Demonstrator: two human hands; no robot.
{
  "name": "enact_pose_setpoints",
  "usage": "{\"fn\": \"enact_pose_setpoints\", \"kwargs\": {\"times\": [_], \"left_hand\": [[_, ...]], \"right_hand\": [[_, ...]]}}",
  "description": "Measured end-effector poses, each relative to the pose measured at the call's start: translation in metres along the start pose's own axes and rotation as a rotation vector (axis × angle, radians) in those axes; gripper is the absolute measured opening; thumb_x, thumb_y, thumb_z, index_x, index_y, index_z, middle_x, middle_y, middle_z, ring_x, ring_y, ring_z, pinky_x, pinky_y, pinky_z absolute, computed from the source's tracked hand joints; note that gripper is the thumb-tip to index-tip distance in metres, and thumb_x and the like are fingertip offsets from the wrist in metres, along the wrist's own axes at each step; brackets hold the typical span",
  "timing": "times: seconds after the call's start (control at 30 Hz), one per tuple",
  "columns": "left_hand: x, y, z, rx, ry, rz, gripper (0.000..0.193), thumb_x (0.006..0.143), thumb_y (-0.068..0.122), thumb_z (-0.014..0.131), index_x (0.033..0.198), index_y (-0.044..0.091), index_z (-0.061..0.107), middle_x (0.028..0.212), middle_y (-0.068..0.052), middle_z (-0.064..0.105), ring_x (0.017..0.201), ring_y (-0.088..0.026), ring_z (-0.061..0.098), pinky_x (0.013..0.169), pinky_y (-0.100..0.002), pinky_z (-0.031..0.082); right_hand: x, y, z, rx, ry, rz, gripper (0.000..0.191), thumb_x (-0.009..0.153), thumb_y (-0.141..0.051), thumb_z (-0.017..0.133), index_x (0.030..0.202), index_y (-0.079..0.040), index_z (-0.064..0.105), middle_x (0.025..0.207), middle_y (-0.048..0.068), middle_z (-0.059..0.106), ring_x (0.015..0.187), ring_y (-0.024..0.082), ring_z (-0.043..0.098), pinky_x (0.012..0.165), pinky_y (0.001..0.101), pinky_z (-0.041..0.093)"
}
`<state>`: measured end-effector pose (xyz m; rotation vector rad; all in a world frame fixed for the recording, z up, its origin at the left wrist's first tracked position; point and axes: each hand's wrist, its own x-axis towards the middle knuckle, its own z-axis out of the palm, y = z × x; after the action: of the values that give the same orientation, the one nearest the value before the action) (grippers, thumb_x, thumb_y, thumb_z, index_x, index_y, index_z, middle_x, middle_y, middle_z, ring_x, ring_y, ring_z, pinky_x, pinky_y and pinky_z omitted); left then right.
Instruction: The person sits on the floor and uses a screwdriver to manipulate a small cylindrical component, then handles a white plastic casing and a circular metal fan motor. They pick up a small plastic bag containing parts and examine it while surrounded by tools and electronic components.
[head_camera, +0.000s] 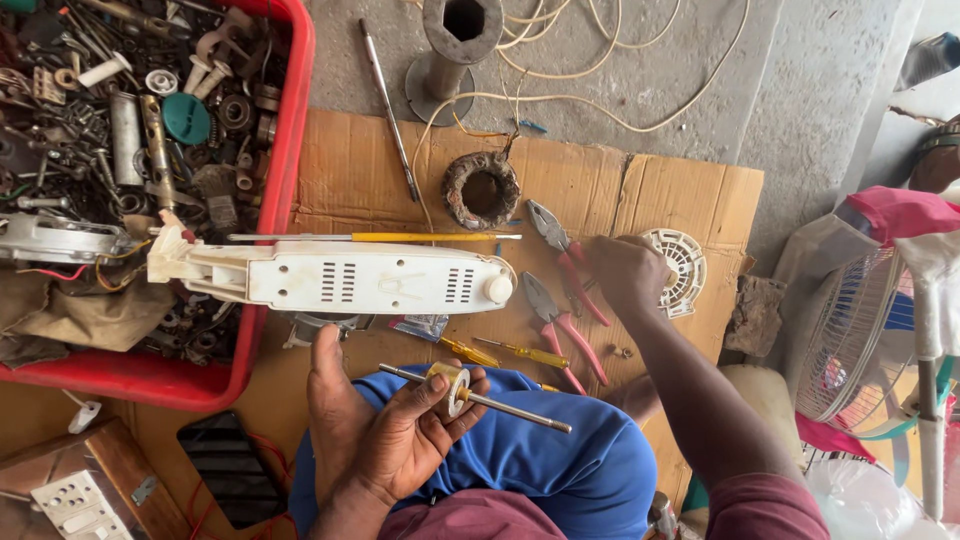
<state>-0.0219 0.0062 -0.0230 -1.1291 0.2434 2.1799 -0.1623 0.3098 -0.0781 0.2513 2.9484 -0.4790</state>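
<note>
My left hand (405, 430) is closed around a thin steel shaft with a yellowish-white washer on it (462, 392), held over my blue-clad knee. My right hand (625, 272) reaches forward onto the cardboard sheet (650, 195) and rests on a white round slotted plastic cover (680, 268); whether the fingers grip it is hidden. A long white plastic fan housing (340, 275) lies across the cardboard in front of me, one end over the red tray. Two red-handled pliers (565, 262) (560, 330) lie between the housing and my right hand.
A red tray (285, 130) full of metal scrap parts sits at left. On the cardboard lie a copper motor coil (481, 189), a yellow-handled long screwdriver (400, 237) and small screwdrivers (520, 352). A metal pipe stand (450, 50) and wires lie beyond. A fan guard (860, 340) stands at right.
</note>
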Motion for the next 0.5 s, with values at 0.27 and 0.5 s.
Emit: {"fn": "enact_pose_setpoints", "kwargs": {"times": [0.27, 0.5], "left_hand": [[0.001, -0.003, -0.004, -0.029, -0.048, 0.109, 0.031, 0.091, 0.018, 0.073, 0.117, 0.002, 0.067, 0.113, -0.014, 0.072, 0.112, -0.025, 0.068, 0.108, -0.048, 0.052], [-0.001, -0.007, -0.010, -0.086, -0.019, 0.165, 0.028, 0.089, 0.015, 0.074, 0.112, 0.004, 0.065, 0.110, -0.013, 0.073, 0.109, -0.024, 0.069, 0.103, -0.047, 0.055]], "right_hand": [[-0.016, 0.009, -0.011, 0.463, -0.045, 0.275, 0.028, 0.088, -0.024, 0.075, 0.111, -0.008, 0.078, 0.096, 0.008, 0.077, 0.083, 0.018, 0.072, 0.075, 0.0336, 0.057], [-0.131, 0.002, -0.052, 1.100, -0.256, 0.327, 0.026, 0.092, -0.012, 0.070, 0.111, 0.006, 0.073, 0.100, 0.008, 0.071, 0.088, 0.014, 0.066, 0.078, 0.0288, 0.054]]}}
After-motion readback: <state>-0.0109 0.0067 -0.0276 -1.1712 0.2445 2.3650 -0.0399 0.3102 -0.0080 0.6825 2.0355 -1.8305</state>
